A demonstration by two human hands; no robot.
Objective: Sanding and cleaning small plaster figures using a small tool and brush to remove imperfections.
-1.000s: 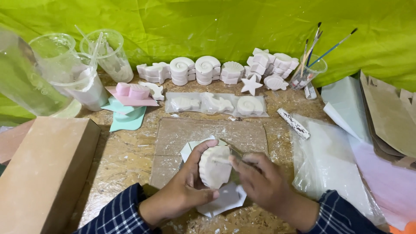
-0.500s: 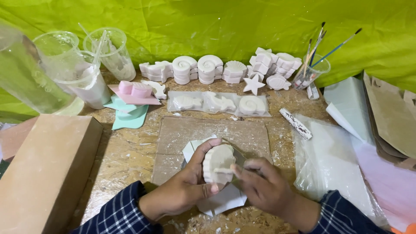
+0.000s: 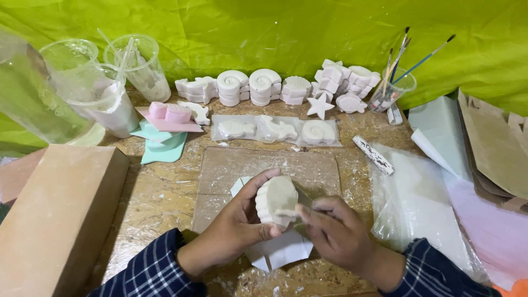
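Head view: left hand (image 3: 234, 228) grips white shell-shaped plaster cast (image 3: 275, 201); right hand (image 3: 335, 236) pinches thin blade (image 3: 303, 197) against its edge, over white paper (image 3: 278, 250).

Craft workshop: plaster casts (image 3: 264, 87), mixing cups (image 3: 137, 66), brushes (image 3: 401, 55), chipboard table (image 3: 159, 192).

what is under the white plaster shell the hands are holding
Below the plaster shell lies a white paper sheet on a brown board. The left hand and right hand cover much of the paper, so anything lying on it there cannot be seen.
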